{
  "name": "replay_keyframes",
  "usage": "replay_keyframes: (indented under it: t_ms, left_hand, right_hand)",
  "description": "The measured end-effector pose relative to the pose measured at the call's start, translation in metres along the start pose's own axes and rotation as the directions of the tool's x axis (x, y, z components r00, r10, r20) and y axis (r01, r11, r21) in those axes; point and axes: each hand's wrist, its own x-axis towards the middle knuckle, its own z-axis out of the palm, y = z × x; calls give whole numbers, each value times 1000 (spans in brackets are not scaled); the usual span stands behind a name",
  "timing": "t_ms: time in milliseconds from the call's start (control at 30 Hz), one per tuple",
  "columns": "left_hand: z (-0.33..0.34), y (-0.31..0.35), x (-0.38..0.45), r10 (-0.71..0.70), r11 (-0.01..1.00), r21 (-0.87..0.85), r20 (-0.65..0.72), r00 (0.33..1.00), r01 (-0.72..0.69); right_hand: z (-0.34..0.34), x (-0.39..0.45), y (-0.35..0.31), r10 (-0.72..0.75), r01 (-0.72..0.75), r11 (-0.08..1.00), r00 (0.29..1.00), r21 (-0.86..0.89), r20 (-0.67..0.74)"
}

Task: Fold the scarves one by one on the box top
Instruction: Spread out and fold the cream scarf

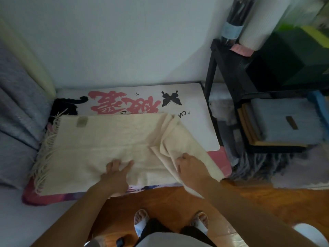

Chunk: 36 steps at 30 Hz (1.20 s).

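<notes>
Cream scarf [99,139] lies on the box top [195,107]. It looks soft and light, so take it at the edges. Your left hand [115,173] presses it flat; your right hand [188,166] pinches its bunched end.

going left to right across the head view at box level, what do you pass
grey cushion → scarf fringe → left hand pressing the cream scarf → right hand gripping its bunched end → bare white box top → black shelf with grey box
</notes>
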Motion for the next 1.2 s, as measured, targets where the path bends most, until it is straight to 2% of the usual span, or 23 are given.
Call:
replay_keyframes:
  t_ms: [67,100,167,233,267,300,367,433,533,633,700,767,800,867,933,967,1033,1133,1200]
  left_hand:
    - [0,0,0,-2,999,33,-4,1000,2]
    - [0,0,1,-1,999,41,-7,1000,1]
    - [2,-1,2,5,999,46,-12,1000,-5]
    - [3,-4,4,15,999,47,-16,1000,-14]
    - [4,-5,5,18,999,50,-16,1000,-17]
    - [5,-6,5,19,999,51,-15,1000,-19]
    - [8,-7,6,19,999,40,-12,1000,-18]
    - [9,-8,7,19,999,26,-4,1000,-19]
    - [8,-10,7,26,999,30,3,1000,-26]
    - [9,-11,5,34,999,33,-1,999,-34]
    - [9,-10,4,35,999,21,5,999,-35]
    - [7,-9,4,30,999,14,29,999,-30]
    - [6,-8,4,30,999,14,42,999,-31]
    - [4,-7,4,34,999,14,56,998,-35]
    - [3,-7,3,33,999,11,67,997,-34]
    - [3,-8,4,28,1000,9,72,997,-29]
    - [2,-8,3,15,1000,-1,65,998,-15]
    - [3,-6,2,11,1000,-1,46,999,-11]
    - [4,-3,2,-2,1000,9,36,999,2]
  right_hand:
    - [-11,11,0,88,-82,996,987,46,-136]
    - [-17,18,-2,91,-73,994,970,86,-224]
    - [-25,38,-12,-15,57,990,954,130,-298]
    - [-31,62,-29,-179,191,981,967,47,-183]
    - [-35,72,-38,-197,197,980,977,-16,-78]
    - [-37,79,-42,-165,165,984,986,-68,7]
    - [-53,83,-33,-5,25,987,992,-157,125]
    - [-70,78,-3,131,-63,949,970,-310,206]
    - [-96,66,67,287,-190,868,946,-459,152]
    - [-111,57,121,474,-375,814,870,-444,135]
    - [-110,49,131,513,-392,817,829,-424,223]
    - [-103,38,128,502,-364,828,820,-426,276]
    - [-102,33,127,495,-363,827,832,-430,250]
    - [-113,29,128,488,-420,809,870,-411,72]
    - [-133,29,131,473,-479,798,874,-366,-110]
    - [-139,30,131,464,-486,810,873,-330,-148]
    - [-139,34,128,457,-466,855,884,-228,-96]
    - [-107,34,116,389,-376,919,914,-120,112]
    - [-79,35,123,333,-323,942,931,-86,152]
